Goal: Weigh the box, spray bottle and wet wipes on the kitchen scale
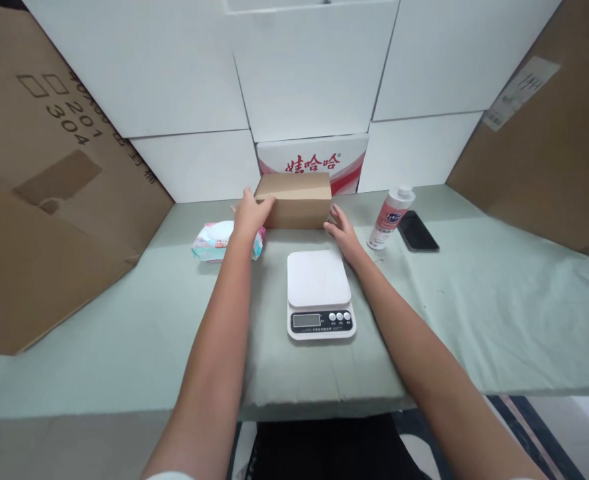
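Note:
A plain brown cardboard box (298, 212) rests at the back of the table, long side toward me. At its left end is my left hand (252, 212), its thumb over the front face and its other fingers around the side, partly hidden. My right hand (341, 230) is by the box's lower right corner, thumb and fingers apart; whether they touch the cardboard I cannot tell. Between my forearms lies a white digital kitchen scale (319, 280) with nothing on its platform. Its display looks blank. Under my left wrist sits a soft pack of wipes (217, 241).
A white bottle with a pink label (388, 219) stands right of my right hand, next to a dark phone (418, 232) lying flat. White boxes (309, 87) wall off the back. Large cardboard panels (74, 200) flank both sides. A pale green cloth (174, 320) covers the table.

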A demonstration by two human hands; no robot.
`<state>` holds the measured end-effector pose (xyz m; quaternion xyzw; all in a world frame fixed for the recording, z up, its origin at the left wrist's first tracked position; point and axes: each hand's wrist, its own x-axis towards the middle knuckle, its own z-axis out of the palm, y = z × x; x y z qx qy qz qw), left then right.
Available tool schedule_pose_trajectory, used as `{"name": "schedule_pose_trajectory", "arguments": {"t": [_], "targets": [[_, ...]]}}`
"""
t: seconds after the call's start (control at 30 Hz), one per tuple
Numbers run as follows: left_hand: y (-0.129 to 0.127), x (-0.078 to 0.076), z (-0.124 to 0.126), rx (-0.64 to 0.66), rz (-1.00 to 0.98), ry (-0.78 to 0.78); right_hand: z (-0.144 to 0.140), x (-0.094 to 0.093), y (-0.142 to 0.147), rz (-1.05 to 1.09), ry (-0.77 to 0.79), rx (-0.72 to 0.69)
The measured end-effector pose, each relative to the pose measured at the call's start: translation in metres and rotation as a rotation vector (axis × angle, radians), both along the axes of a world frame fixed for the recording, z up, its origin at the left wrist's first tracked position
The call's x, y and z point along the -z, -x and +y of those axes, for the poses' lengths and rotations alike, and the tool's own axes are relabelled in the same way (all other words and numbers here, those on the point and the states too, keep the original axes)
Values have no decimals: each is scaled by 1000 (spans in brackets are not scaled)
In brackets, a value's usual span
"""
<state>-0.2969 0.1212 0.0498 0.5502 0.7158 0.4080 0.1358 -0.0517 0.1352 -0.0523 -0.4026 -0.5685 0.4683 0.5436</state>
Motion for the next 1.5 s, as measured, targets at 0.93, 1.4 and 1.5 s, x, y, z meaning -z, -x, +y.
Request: {"name": "schedule_pose_trajectory", "arguments": {"t": [0.93,1.4,1.5], "targets": [[-33,65,-221,274,193,-611,-170,-13,-68,-450,-519,212],[-32,68,-226,277,-223,-386,-175,-21,-72,-421,-581,250],[-34,45,-211,326,-228,-398,-169,-37,-69,-371,-505,245]]}}
